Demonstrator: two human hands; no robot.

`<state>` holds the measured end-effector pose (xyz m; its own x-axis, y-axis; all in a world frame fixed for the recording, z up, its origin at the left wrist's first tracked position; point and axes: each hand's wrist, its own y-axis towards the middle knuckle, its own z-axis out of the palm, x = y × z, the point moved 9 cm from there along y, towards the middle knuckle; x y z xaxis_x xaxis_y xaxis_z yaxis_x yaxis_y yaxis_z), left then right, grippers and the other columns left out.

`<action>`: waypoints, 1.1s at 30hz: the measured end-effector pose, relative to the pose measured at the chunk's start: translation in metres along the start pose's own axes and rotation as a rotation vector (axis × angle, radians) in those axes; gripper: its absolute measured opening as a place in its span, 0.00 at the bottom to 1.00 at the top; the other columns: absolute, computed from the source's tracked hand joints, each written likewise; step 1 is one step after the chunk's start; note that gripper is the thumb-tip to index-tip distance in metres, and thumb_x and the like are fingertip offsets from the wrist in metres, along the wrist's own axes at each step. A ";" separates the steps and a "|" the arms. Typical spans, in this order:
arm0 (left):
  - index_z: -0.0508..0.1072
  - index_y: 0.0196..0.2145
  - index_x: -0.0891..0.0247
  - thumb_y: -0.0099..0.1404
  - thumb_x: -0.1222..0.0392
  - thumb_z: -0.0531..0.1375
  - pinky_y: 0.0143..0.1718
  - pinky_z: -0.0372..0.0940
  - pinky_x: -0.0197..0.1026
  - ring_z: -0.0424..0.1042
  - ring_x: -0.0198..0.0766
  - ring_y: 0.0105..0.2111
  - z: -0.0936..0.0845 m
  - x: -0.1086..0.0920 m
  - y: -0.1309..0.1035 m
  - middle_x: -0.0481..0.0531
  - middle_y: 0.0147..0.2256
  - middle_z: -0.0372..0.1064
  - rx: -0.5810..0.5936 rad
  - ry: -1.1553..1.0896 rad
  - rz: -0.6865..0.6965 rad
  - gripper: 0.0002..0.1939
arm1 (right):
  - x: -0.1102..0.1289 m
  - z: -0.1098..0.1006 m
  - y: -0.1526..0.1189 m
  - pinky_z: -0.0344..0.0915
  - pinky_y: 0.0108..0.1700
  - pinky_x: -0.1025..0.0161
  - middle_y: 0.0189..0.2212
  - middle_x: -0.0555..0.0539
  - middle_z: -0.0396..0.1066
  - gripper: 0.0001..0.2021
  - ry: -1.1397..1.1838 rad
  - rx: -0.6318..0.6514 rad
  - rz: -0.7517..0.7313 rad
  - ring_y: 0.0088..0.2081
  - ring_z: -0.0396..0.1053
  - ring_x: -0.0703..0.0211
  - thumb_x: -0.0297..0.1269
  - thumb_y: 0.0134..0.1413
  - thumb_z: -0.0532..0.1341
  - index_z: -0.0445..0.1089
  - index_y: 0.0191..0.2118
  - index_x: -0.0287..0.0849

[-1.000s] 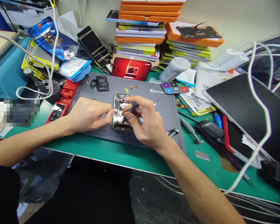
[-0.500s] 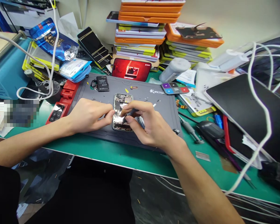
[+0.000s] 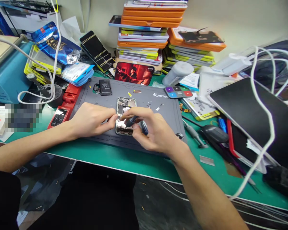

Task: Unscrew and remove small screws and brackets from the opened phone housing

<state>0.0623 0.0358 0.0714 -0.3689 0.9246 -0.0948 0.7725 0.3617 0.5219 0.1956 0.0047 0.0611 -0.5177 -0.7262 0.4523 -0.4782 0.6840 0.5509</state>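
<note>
An opened phone (image 3: 120,110) with bare circuitry lies on the dark grey mat (image 3: 105,105). At its left edge is my left hand (image 3: 93,119), thumb and forefinger pinched together; whatever is between them is too small to make out. My right hand (image 3: 151,127) is closed around a dark, slim screwdriver (image 3: 131,120), whose tip is over the lower half of the phone. My right fingers hide the phone's right side. Behind it on the mat lie a black battery (image 3: 105,87) and small yellow and metal bits.
A lit phone (image 3: 133,72) leans behind the mat, before stacked orange and yellow cases (image 3: 144,43). Left are a red tool (image 3: 68,103) and a grey round holder (image 3: 55,94). Right are a screwdriver (image 3: 194,134), a dark panel (image 3: 252,115) and a white cable (image 3: 270,127).
The picture on the lit phone has changed. My right fingers have shifted on the screwdriver, and more of its shaft shows. My left hand has stayed in place at the phone's edge.
</note>
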 end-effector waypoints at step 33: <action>0.80 0.42 0.59 0.77 0.54 0.59 0.35 0.64 0.35 0.77 0.33 0.35 0.033 0.009 -0.011 0.50 0.42 0.79 0.214 -0.331 -0.271 0.11 | -0.009 -0.007 -0.001 0.79 0.36 0.64 0.42 0.51 0.73 0.19 0.268 -0.204 0.086 0.31 0.74 0.67 0.33 0.73 0.58 0.58 0.64 0.52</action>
<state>0.0678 0.0443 0.0367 -0.4140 0.7693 -0.4865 0.7730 0.5794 0.2585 0.2056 0.0097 0.0612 -0.3320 -0.6774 0.6565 -0.2757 0.7352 0.6192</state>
